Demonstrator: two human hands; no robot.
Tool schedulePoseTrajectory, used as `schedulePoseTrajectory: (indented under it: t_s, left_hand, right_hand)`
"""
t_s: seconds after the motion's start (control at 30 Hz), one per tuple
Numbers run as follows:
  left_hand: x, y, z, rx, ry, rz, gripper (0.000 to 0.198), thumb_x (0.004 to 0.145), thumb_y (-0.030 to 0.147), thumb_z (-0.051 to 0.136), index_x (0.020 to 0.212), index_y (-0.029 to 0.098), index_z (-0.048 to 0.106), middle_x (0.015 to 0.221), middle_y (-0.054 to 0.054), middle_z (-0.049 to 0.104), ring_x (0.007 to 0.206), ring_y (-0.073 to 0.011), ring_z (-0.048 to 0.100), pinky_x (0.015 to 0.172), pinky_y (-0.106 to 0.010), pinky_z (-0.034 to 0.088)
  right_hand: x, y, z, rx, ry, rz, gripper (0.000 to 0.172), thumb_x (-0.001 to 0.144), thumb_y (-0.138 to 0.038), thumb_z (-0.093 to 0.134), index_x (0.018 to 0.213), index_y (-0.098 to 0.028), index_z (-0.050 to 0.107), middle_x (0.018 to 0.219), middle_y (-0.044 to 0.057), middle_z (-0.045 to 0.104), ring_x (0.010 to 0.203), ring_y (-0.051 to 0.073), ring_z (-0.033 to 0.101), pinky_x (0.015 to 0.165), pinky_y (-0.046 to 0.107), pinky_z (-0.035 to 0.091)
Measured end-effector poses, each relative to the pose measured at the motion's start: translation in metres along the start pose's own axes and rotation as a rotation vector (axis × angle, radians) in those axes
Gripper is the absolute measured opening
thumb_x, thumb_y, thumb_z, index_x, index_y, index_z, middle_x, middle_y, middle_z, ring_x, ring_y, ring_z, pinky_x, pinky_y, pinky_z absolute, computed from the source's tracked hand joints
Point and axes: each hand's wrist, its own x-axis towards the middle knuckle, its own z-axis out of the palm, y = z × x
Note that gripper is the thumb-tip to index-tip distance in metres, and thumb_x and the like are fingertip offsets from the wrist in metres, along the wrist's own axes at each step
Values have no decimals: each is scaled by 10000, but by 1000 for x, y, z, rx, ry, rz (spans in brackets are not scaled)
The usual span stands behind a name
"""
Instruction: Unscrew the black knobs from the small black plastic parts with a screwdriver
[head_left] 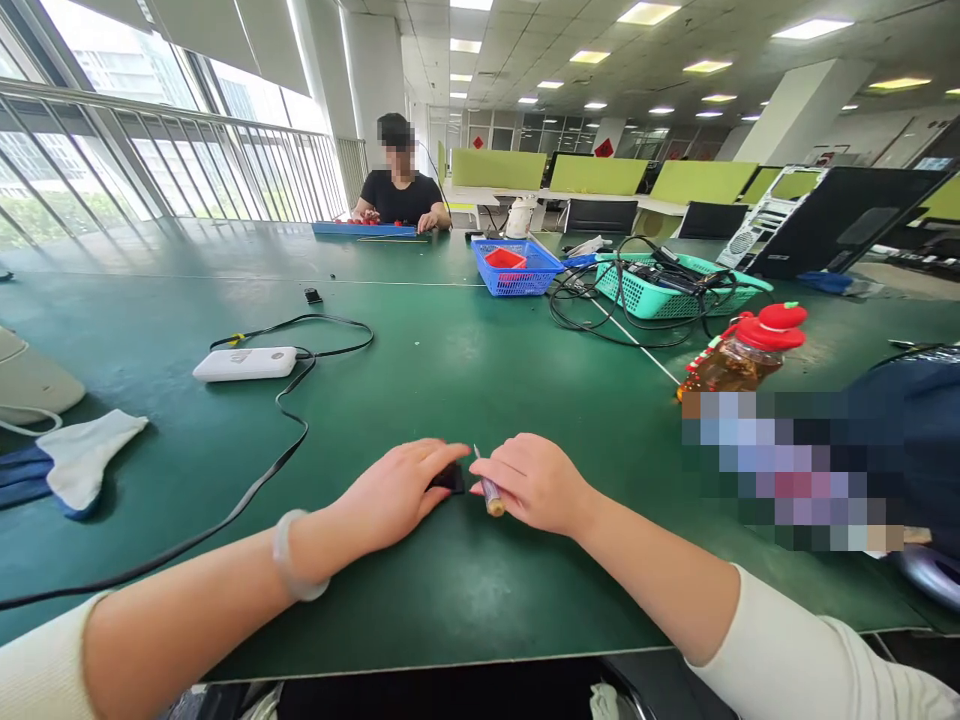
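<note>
My left hand (409,490) is closed around a small black block-like object (450,478) on the green table, and the fingers cover part of it. In my right hand (536,487), pinched between thumb and fingers, is a small screwdriver-like tool (491,494). Its thin metal tip points up and away from me, and its short handle ends in a yellowish cap. A narrow gap separates the tool from the black object. Both hands are close together near the table's front edge.
Left of my hands lie a white power strip (246,364) with a black cable and a blue-white glove (94,455). A blue basket (517,270), a teal cable basket (652,300) and a red-lidded bottle (739,355) stand to the right. Across the table sits a person (405,195).
</note>
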Motion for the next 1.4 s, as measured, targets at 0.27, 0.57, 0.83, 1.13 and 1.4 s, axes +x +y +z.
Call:
schedulePoseTrajectory:
  t_s: [0.27, 0.57, 0.83, 1.13, 1.4]
  left_hand:
    - [16, 12, 7, 43, 213, 190, 382, 919, 283, 595, 1299, 248, 591, 1372, -112, 581, 1286, -297, 504, 1071, -487, 455]
    - [20, -6, -12, -312, 292, -117, 216, 926, 227, 493, 1020, 231, 688, 860, -44, 706, 831, -212, 634, 754, -347, 533]
    - [21, -8, -10, -792, 331, -292, 196, 902, 300, 562, 1077, 216, 591, 829, -22, 655, 813, -191, 657, 785, -345, 541]
    - [22, -8, -6, -1169, 392, -288, 393, 921, 597, 508, 1024, 222, 454, 785, 5, 607, 783, -172, 660, 689, -316, 581]
    - [26, -22, -6, -1149, 360, -229, 359, 877, 502, 649, 866, 198, 458, 780, -18, 667, 738, -164, 686, 637, -284, 561]
  right_hand:
    - [4, -13, -9, 9, 66, -96, 209, 965, -296, 555, 1116, -207, 669, 726, 23, 655, 658, 169, 545, 636, 337, 414]
    - [34, -4, 2, 526, 74, 507, 487, 860, -498, 678, 1273, -264, 568, 901, 19, 665, 745, 163, 611, 750, 324, 530]
    - [19, 1, 20, 570, -201, 526, 580, 798, -364, 767, 1338, -296, 565, 1176, 59, 708, 1103, 244, 631, 985, 471, 505]
    - [20, 0, 39, 527, -233, 477, 294, 795, -319, 777, 1074, -245, 719, 1010, 59, 757, 953, 235, 655, 913, 451, 489]
    - [21, -2, 43, 493, -240, 547, 333, 798, -305, 773, 1117, -236, 707, 1024, 61, 754, 984, 253, 621, 909, 471, 498]
